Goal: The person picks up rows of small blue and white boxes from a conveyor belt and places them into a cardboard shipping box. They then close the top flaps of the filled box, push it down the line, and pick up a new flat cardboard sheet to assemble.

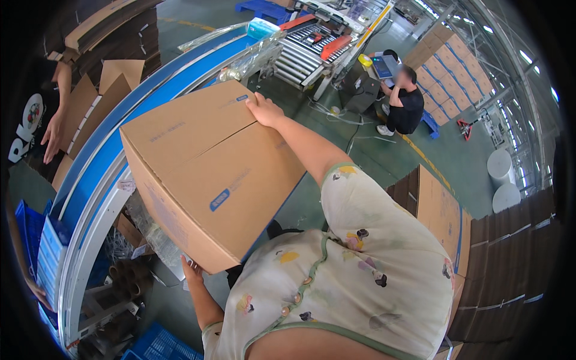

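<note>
A large brown cardboard carton [204,144] with closed flaps and small blue printed marks is tilted in front of my body, partly over the edge of the blue conveyor belt [147,114]. My right hand [264,111] grips its far right corner, thumb and fingers over the upper edge. Low at the near left corner, my left hand [192,268] holds the carton from below; most of its fingers are hidden behind the cardboard. A seam runs across the carton's top face.
Beyond the belt, a co-worker's hand [53,135] is beside an open carton [99,108]. A roller machine [309,51] stands ahead. Another person [408,102] crouches near stacked cartons [450,72]. Flattened cardboard [510,258] is piled at right; a blue crate [162,345] sits low at left.
</note>
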Motion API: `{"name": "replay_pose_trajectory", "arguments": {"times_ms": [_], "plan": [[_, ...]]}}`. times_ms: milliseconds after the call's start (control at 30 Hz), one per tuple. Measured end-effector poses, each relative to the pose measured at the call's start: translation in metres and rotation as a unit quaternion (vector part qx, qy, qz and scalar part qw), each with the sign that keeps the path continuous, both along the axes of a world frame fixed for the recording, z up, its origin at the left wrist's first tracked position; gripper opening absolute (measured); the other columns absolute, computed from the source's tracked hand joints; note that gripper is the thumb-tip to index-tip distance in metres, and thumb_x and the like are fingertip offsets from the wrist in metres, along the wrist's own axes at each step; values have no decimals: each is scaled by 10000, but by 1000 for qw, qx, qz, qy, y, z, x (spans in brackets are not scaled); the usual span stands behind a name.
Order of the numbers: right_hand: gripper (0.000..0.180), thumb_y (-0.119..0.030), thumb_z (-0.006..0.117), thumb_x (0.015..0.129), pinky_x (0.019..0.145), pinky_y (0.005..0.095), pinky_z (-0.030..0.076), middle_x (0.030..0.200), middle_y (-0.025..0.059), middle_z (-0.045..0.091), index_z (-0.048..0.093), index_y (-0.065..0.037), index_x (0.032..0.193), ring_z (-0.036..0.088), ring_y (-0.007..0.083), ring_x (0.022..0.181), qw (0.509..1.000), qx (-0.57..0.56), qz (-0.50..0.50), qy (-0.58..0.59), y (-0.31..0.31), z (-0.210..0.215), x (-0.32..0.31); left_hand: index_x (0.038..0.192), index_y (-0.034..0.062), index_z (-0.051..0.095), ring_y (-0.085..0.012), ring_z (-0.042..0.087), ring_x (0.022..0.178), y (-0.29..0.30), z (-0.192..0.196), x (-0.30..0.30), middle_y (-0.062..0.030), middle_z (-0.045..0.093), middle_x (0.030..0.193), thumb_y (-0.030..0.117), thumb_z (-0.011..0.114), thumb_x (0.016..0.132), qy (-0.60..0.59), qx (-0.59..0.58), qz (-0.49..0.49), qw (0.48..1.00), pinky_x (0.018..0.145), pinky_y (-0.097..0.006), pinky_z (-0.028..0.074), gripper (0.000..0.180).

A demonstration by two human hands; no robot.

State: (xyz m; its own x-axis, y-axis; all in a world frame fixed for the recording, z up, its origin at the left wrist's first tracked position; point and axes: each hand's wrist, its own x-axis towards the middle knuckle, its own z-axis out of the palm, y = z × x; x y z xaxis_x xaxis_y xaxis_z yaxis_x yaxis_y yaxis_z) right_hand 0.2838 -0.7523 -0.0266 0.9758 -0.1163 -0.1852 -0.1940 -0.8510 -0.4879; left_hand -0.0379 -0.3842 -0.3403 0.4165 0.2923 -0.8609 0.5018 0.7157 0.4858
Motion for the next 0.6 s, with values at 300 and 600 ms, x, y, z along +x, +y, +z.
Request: {"name": "replay_pose_trajectory", "arguments": {"times_ms": [300, 600], "plan": [[515, -437, 427, 827, 816, 319, 422, 1076, 91, 574, 511, -46, 1150, 550, 174, 942, 915, 386, 6, 115, -54, -73, -45, 1314, 44, 300, -309, 412, 1149, 63, 162, -124, -136, 388, 1304, 463, 424, 856, -343, -121, -60, 930, 946, -437, 353, 633], [556, -502, 366, 867, 839, 369, 428, 1191, 87, 505, 477, -75, 1205, 499, 179, 1037, 713, 627, 69, 306, -52, -83, -94, 1232, 18, 397, -311, 503, 1028, -22, 360, -152, -217, 486, 1148, 254, 451, 872, -394, 347, 92, 846, 828, -402, 415, 434]]}}
